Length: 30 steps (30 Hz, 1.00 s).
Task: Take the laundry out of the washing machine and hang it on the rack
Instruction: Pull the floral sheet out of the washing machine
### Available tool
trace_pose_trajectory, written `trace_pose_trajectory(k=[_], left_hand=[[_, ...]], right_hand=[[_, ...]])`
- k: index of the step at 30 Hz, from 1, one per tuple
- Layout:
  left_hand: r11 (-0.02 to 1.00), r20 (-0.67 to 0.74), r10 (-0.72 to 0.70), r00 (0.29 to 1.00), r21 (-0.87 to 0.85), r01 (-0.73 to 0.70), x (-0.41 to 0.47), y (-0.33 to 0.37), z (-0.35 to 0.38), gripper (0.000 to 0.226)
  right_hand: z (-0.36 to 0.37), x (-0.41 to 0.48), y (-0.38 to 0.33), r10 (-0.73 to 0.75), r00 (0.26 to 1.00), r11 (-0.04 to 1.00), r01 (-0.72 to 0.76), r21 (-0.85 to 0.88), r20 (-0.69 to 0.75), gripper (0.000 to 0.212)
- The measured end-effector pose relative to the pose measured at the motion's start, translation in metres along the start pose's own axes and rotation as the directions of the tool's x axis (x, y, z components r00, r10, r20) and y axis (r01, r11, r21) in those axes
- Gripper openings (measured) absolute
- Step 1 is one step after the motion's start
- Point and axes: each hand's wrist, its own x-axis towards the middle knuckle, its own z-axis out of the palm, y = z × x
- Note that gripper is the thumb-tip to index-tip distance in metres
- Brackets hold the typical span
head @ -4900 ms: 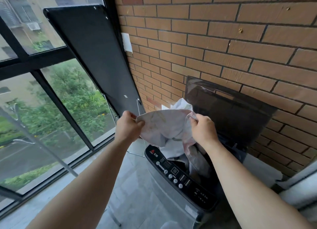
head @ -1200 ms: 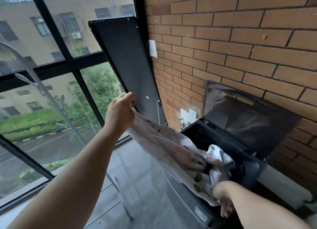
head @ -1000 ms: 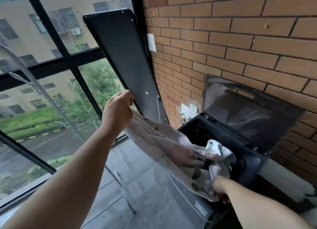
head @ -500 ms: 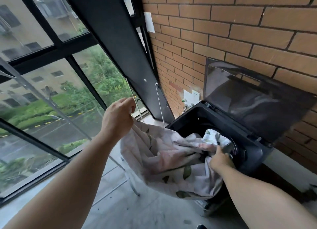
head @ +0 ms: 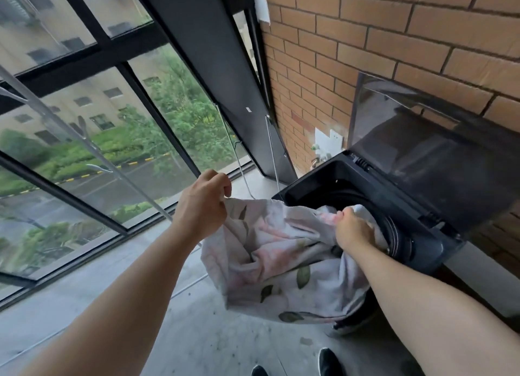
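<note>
A pale sheet with pink blotches and green leaves (head: 281, 260) hangs out of the dark top-loading washing machine (head: 408, 221), whose tinted lid (head: 422, 156) stands raised. My left hand (head: 202, 207) grips one edge of the sheet, held up left of the machine. My right hand (head: 351, 229) grips the sheet at the drum opening. The cloth sags in a pouch between both hands and covers the machine's front. A thin metal rack bar (head: 84, 145) slants across the window at left.
A brick wall (head: 394, 38) rises behind the machine. A long black panel (head: 213, 74) leans in the corner beside the large windows (head: 84, 100). My dark shoes (head: 326, 361) stand on the grey tiled floor (head: 211, 333) below the sheet.
My right hand went from below the sheet up to the drum opening and took hold there. My left hand stayed raised with its edge. The sheet now sags in a deeper pouch.
</note>
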Motion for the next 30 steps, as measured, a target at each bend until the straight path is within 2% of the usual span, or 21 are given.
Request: trace_pose_trajectory(k=[3,5,7,9,10,11,12,13,14,16,18,20,22,25,27,29,30], left_hand=[[0.996,0.109,-0.069,0.992,-0.042,0.074,-0.008,0.002,0.009,0.041],[0.996,0.199,-0.08,0.977,-0.013,0.084,-0.012,0.008,0.016,0.057],[0.998,0.23,-0.058,0.971,0.029,0.053,-0.013,0.016,0.022,0.083],[0.999,0.229,-0.047,0.972,0.02,0.044,-0.011,0.024,0.028,0.095],[0.999,0.237,-0.042,0.971,0.002,0.043,-0.01,0.026,0.031,0.093],[0.999,0.263,-0.033,0.964,-0.023,0.04,-0.008,0.026,0.035,0.081],[0.998,0.291,-0.021,0.956,-0.048,0.037,-0.007,0.026,0.037,0.058],[0.997,0.319,-0.03,0.947,-0.052,0.049,-0.007,0.026,0.042,0.03],[0.995,0.344,-0.049,0.938,-0.063,0.075,-0.008,0.027,0.044,0.012],[0.983,0.33,-0.1,0.939,-0.111,0.144,-0.011,0.026,0.05,0.022],[0.956,0.221,-0.158,0.962,-0.211,0.206,-0.009,0.024,0.044,0.013],[0.932,0.093,-0.184,0.979,-0.301,0.203,-0.001,0.024,0.03,0.013],[0.886,0.005,-0.207,0.978,-0.423,0.189,0.007,0.026,0.007,0.015],[0.786,-0.116,-0.268,0.956,-0.6,0.148,0.016,0.028,-0.024,0.016],[0.747,-0.178,-0.309,0.934,-0.653,0.123,0.016,0.025,-0.039,0.013],[0.709,-0.178,-0.339,0.924,-0.693,0.127,0.012,0.021,-0.046,0.013],[0.699,-0.171,-0.352,0.92,-0.702,0.136,0.01,0.019,-0.049,0.014]], right_hand=[[-0.036,-0.009,-0.046,-0.181,0.981,0.941,0.195,0.277,-0.075,0.029],[-0.066,-0.026,-0.085,-0.35,0.934,0.83,0.344,0.439,-0.07,0.035],[-0.098,-0.05,-0.117,-0.536,0.844,0.691,0.434,0.577,0.007,0.046],[-0.123,-0.073,-0.133,-0.681,0.718,0.627,0.466,0.625,0.148,0.042],[-0.129,-0.08,-0.135,-0.712,0.662,0.638,0.472,0.609,0.233,0.033],[-0.133,-0.085,-0.134,-0.721,0.617,0.659,0.471,0.586,0.316,0.026],[-0.134,-0.091,-0.132,-0.712,0.59,0.686,0.464,0.561,0.381,0.029],[-0.134,-0.095,-0.13,-0.693,0.591,0.708,0.452,0.542,0.413,0.036],[-0.133,-0.096,-0.126,-0.667,0.625,0.731,0.447,0.516,0.404,0.041],[-0.129,-0.094,-0.118,-0.617,0.729,0.777,0.503,0.378,0.297,0.041],[-0.121,-0.086,-0.104,-0.527,0.829,0.85,0.513,0.119,0.189,0.035],[-0.107,-0.078,-0.08,-0.386,0.918,0.916,0.393,-0.077,0.091,0.027],[-0.086,-0.074,-0.052,-0.227,0.974,0.962,0.228,-0.147,0.024,0.023],[-0.065,-0.073,-0.024,0.002,1.0,0.991,-0.003,-0.13,-0.006,0.028],[-0.06,-0.072,-0.02,0.107,0.993,0.993,-0.104,-0.063,0.057,0.032],[-0.064,-0.073,-0.029,0.174,0.974,0.971,-0.194,0.137,0.143,0.037],[-0.071,-0.072,-0.038,0.18,0.968,0.923,-0.227,0.31,0.172,0.037]])
